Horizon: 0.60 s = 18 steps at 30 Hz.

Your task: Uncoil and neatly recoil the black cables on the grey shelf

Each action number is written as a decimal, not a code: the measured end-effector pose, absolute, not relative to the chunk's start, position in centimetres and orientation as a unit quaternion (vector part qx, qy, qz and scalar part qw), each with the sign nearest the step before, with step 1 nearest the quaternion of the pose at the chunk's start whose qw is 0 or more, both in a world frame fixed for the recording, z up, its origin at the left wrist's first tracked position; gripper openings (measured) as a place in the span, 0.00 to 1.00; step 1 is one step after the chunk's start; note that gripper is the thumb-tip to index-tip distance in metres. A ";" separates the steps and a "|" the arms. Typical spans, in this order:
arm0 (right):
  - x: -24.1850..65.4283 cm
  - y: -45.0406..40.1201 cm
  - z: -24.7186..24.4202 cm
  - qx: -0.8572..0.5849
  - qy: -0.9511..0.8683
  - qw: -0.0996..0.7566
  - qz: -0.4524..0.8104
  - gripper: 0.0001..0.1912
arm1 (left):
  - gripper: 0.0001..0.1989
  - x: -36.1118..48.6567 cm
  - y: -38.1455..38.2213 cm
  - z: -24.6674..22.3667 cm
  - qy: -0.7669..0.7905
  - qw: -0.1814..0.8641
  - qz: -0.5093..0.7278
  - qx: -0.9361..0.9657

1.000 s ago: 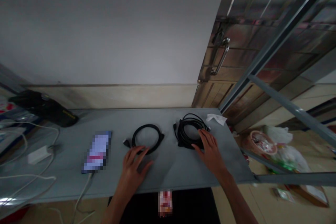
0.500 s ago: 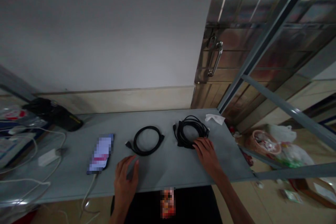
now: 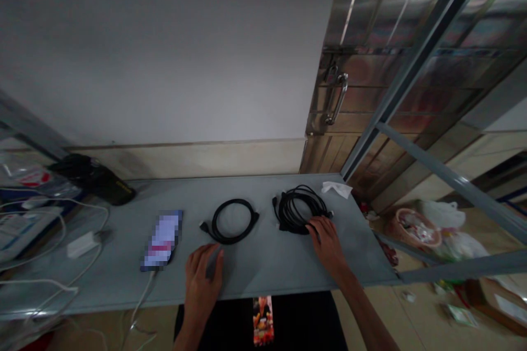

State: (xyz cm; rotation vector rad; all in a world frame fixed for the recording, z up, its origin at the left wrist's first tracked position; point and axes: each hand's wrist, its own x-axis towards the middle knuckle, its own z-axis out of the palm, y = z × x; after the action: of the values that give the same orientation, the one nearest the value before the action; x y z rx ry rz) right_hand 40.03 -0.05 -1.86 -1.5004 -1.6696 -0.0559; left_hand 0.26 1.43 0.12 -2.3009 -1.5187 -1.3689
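"Head view: what might go wrong on the flat grey tabletop (image 3: pixel 263 271)?"

"The thick, many-looped black cable coil (image 3: pixel 287 220) could tangle if the right hand (image 3: pixel 328 242) drags its edge; the fingers touch it, but I can't tell whether they grip."

"And the smaller round black cable loop (image 3: pixel 229 240)?"

"Near the left hand (image 3: pixel 200 281), thumb and fingers apart; a bump could unravel it."

R hand (image 3: pixel 327 241) hides pt of cable coil (image 3: pixel 286 219); phone scrn (image 3: pixel 163 238) blurred
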 end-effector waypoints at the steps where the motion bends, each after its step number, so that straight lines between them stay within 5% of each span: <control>1: 40.1 0.1 -1.5 -0.603 -0.666 0.439 -0.017 0.16 | 0.11 0.2 1.4 0.1 -0.492 0.031 -0.444 -0.748; 12: 41.5 2.4 9.3 -0.637 -0.542 0.546 0.049 0.21 | 0.10 0.0 1.4 -0.2 -0.500 0.017 -0.455 -0.736; 18: 39.9 -1.1 17.5 -0.495 -0.404 0.748 0.181 0.20 | 0.11 0.1 1.4 -0.2 -0.492 0.012 -0.453 -0.743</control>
State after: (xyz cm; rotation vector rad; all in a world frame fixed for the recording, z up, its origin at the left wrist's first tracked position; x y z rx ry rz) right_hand 39.90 -1.12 17.48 -1.0820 -0.8838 0.3949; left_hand 0.11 1.36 -0.19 -2.3168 -1.5356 -1.4125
